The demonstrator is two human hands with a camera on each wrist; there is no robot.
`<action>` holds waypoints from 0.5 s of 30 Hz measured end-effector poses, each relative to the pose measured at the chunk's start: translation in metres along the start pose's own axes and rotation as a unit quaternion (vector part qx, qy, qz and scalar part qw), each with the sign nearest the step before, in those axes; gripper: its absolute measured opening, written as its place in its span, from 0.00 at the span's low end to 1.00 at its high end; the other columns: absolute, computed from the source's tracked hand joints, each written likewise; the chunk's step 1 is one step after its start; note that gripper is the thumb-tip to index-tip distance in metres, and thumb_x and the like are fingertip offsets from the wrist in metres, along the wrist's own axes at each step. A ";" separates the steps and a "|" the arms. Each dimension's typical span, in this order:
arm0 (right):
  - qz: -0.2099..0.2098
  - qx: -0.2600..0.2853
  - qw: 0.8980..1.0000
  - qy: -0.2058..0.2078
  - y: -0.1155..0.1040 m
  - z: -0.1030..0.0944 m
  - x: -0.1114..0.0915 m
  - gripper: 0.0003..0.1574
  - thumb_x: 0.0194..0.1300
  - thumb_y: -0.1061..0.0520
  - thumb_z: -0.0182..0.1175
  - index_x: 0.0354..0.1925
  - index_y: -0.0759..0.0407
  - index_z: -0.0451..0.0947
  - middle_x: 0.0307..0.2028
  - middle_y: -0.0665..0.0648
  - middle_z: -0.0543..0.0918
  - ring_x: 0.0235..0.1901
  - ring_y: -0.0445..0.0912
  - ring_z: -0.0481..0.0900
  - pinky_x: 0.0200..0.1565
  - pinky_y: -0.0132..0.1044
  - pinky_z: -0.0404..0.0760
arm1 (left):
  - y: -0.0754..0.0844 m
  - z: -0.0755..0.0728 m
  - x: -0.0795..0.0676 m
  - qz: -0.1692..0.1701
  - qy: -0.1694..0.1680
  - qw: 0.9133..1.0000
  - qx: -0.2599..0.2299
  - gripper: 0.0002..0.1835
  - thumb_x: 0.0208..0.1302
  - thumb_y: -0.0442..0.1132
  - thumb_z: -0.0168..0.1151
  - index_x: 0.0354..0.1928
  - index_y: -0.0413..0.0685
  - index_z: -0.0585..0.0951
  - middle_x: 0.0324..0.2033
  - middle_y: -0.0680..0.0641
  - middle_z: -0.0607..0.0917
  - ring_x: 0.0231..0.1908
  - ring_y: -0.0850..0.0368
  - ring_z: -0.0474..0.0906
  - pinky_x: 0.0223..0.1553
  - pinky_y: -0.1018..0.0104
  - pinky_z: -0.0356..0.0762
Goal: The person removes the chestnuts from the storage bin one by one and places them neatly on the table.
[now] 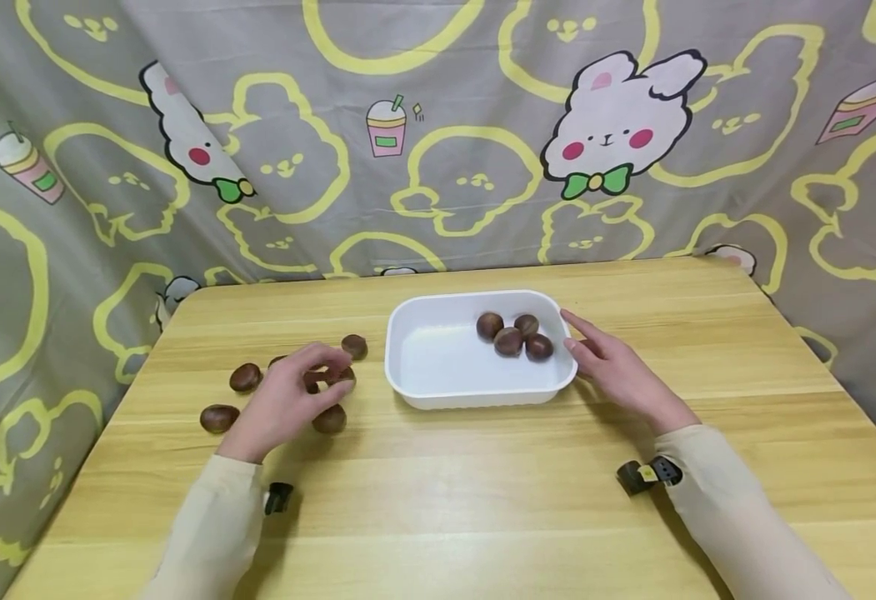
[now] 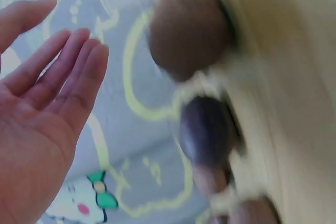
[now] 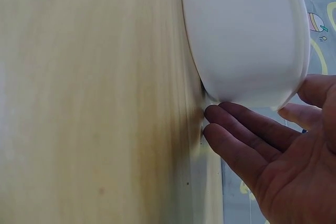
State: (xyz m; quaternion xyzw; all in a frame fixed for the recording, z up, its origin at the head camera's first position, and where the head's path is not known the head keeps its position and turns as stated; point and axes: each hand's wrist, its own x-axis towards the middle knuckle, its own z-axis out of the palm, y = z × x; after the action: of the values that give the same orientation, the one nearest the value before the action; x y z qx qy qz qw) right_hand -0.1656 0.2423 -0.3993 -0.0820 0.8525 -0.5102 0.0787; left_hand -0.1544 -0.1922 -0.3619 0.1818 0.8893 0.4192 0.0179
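Note:
My left hand hovers over loose brown chestnuts on the table, its thumb and fingers apart. In the left wrist view the palm and slightly bent fingers hold nothing, and a blurred chestnut lies off to the side. One chestnut sits just below the fingertips in the head view, another beyond them. My right hand touches the right end of a white plastic tray, with extended fingers against its rim and outer wall. Several chestnuts lie grouped in the tray's right half.
More chestnuts are scattered left of the left hand, another close behind. The wooden table ends at a patterned grey curtain at the back and sides. Each wrist carries a small black camera.

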 end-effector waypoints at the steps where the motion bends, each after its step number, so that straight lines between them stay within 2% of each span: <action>1: 0.000 0.000 1.000 0.000 0.000 0.000 0.000 0.36 0.79 0.46 0.45 0.78 0.48 0.48 0.58 0.74 0.73 0.57 0.60 0.76 0.55 0.47 0.75 | 0.004 0.004 0.004 0.006 0.005 1.000 -0.009 0.12 0.64 0.37 0.68 0.48 0.48 0.81 0.47 0.46 0.81 0.47 0.48 0.80 0.50 0.50 0.78; 4: -0.001 0.001 1.000 0.000 0.000 -0.001 0.000 0.36 0.79 0.46 0.44 0.78 0.48 0.48 0.58 0.75 0.73 0.57 0.61 0.75 0.55 0.47 0.75 | 0.014 0.017 0.017 0.029 0.010 0.999 -0.032 0.13 0.64 0.36 0.68 0.49 0.45 0.81 0.46 0.45 0.81 0.48 0.47 0.80 0.51 0.52 0.79; 8: -0.005 0.008 1.000 -0.004 0.002 0.000 0.001 0.35 0.79 0.48 0.44 0.78 0.49 0.47 0.58 0.75 0.73 0.57 0.61 0.75 0.55 0.47 0.75 | 0.025 0.033 0.031 0.068 -0.002 0.996 -0.063 0.14 0.64 0.33 0.67 0.51 0.41 0.81 0.46 0.44 0.81 0.50 0.45 0.78 0.53 0.59 0.77; 11: -0.007 0.008 1.000 -0.004 0.003 0.000 0.002 0.35 0.79 0.48 0.43 0.78 0.50 0.47 0.58 0.75 0.74 0.57 0.61 0.75 0.55 0.47 0.75 | 0.033 0.042 0.039 0.089 -0.014 0.994 -0.066 0.15 0.63 0.32 0.67 0.52 0.42 0.80 0.47 0.48 0.80 0.51 0.49 0.77 0.53 0.65 0.76; 15: -0.006 0.001 1.000 -0.004 0.003 0.000 0.002 0.35 0.79 0.47 0.44 0.78 0.49 0.48 0.58 0.75 0.73 0.57 0.61 0.75 0.55 0.47 0.75 | 0.040 0.053 0.048 0.102 -0.019 0.993 -0.058 0.16 0.63 0.32 0.68 0.52 0.42 0.79 0.47 0.50 0.80 0.50 0.52 0.78 0.53 0.65 0.76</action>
State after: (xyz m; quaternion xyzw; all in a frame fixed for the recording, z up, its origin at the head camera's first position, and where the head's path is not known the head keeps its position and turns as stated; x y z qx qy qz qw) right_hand -0.1674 0.2435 -0.4022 -0.0886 0.8510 -0.5116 0.0788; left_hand -0.1769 -0.1142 -0.3605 0.2781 0.8396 0.4666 0.0021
